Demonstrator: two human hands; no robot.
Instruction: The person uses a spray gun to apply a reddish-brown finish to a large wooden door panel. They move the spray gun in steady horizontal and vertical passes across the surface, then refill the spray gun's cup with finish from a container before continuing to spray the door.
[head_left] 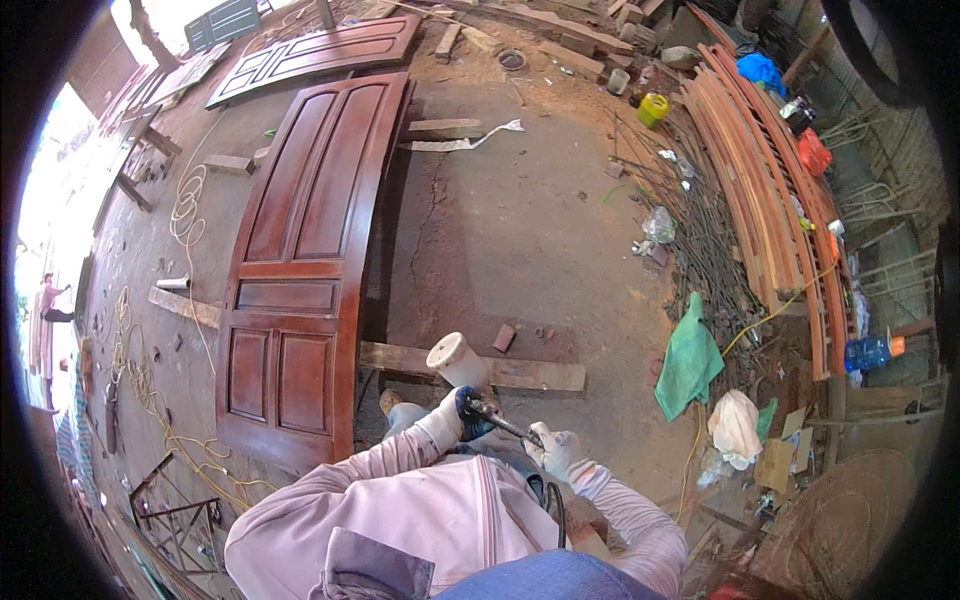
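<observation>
My left hand (452,420), in a pale glove with dark blue about the fingers, is closed round the metal body of what looks like a spray gun (502,423). A round whitish cup (458,360) stands out beyond that hand, apparently part of the gun. My right hand (558,452), gloved in white, grips the gun's other end close to my body. A dark hose (556,508) hangs below the right hand. To my left lies a glossy reddish-brown panelled door (318,210), raised on wooden beams; neither hand touches it.
A wooden beam (540,375) runs out from under the door, with a brick piece (504,338) nearby. A second door (330,50) lies beyond. Stacked planks (740,170), metal rods and a green cloth (690,358) are at right. Yellow cables (150,405) coil at left.
</observation>
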